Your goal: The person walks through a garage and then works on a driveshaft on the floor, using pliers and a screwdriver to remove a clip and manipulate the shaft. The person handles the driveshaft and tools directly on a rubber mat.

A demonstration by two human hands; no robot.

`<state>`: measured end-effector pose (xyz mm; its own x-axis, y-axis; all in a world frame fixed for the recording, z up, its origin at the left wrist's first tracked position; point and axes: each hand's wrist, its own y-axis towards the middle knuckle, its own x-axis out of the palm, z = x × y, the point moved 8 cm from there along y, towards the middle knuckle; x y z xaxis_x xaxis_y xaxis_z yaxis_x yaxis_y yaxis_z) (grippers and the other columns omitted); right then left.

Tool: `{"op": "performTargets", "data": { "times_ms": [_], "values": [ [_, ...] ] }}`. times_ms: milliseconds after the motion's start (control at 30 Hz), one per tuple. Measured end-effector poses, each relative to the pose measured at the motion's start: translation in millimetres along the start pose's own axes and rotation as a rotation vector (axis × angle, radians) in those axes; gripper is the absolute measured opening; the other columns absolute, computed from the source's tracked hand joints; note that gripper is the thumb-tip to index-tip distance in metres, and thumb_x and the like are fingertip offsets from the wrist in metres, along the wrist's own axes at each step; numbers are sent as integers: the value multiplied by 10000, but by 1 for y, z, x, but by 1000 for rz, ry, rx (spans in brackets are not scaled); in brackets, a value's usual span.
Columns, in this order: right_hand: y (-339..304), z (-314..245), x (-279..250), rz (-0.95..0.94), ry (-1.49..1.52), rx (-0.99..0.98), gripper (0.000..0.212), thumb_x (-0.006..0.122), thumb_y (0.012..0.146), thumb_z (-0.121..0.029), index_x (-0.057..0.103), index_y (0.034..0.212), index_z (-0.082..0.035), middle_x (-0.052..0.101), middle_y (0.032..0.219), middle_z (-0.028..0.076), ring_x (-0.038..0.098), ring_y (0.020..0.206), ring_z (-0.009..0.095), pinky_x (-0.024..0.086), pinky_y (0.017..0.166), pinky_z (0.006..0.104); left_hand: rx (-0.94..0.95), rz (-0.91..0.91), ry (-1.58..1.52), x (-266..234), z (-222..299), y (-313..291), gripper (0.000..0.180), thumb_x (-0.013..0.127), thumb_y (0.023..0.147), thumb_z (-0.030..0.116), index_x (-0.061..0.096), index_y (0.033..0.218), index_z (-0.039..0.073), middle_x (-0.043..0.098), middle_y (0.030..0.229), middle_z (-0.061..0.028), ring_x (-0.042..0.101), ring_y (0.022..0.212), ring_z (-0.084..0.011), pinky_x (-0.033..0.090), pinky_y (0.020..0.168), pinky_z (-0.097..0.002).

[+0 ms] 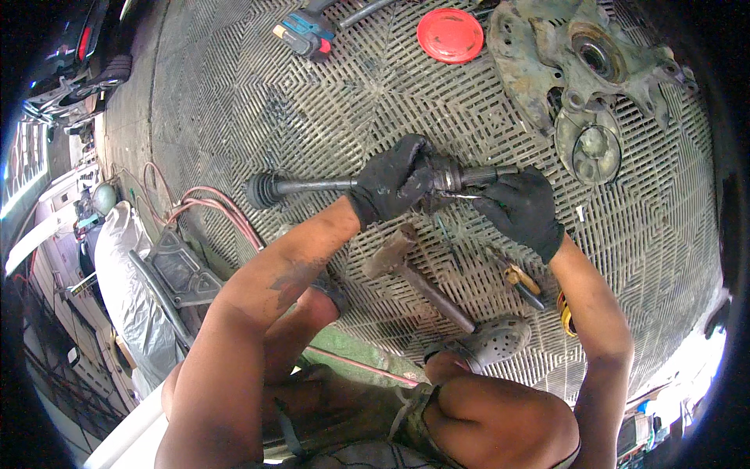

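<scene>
A drive axle (pixel 316 185) lies roughly level across the middle, with a ribbed black rubber boot (pixel 264 190) at its left end. My left hand (pixel 393 178), in a black glove, is wrapped round the shaft beside the dark, greasy joint (pixel 444 173). On the right, the joint ends in a splined stub (pixel 486 175). My right hand (pixel 522 208), also black-gloved, is closed in a pinch on a thin, shiny strip (pixel 461 195) that reaches to the joint's lower side. The strip's exact kind is not clear. The right fingertips are close under the stub.
Nearer me lie a hammer (pixel 433 295), yellow-and-black-handled pliers (pixel 522 283) and a yellow ring-shaped item (pixel 567 314). Farther off are a cordless power tool (pixel 303 34), a red lid (pixel 451 36), a steering knuckle (pixel 539 70) and a dirty round part (pixel 591 148). Red hoses (pixel 219 197) run at left.
</scene>
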<state>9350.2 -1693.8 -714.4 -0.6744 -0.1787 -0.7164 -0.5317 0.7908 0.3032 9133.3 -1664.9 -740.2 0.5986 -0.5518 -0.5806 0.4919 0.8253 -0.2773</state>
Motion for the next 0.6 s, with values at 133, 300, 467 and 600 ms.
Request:
{"op": "performTargets", "data": {
  "times_ms": [133,300,467,600],
  "values": [
    [0,-2,1,0,11,16,217,761,855,-378,745,912,-169,739,884,38,679,770,265,492,701,414,34,11,-20,-3,8,-1,481,581,941,375,469,1303,79,670,982,-206,691,870,-444,556,764,-511],
    [8,-3,-5,-27,59,60,266,758,860,-380,775,1007,-158,763,959,64,706,817,274,527,734,402,-41,-32,20,4,4,1,500,579,938,373,462,1314,65,668,1028,-228,689,877,-452,556,774,-517],
    [8,1,8,-169,31,126,268,775,848,-372,789,994,-147,768,960,86,723,806,285,547,741,395,42,27,40,-4,4,-3,497,577,931,343,460,1325,65,661,1051,-241,685,867,-463,563,768,-527],
    [12,-6,-4,49,130,60,237,776,847,-362,784,931,-140,762,901,58,701,728,283,519,677,403,19,23,54,0,7,2,482,574,930,315,461,1325,63,655,1075,-244,682,883,-463,569,776,-524]
  ]
}}
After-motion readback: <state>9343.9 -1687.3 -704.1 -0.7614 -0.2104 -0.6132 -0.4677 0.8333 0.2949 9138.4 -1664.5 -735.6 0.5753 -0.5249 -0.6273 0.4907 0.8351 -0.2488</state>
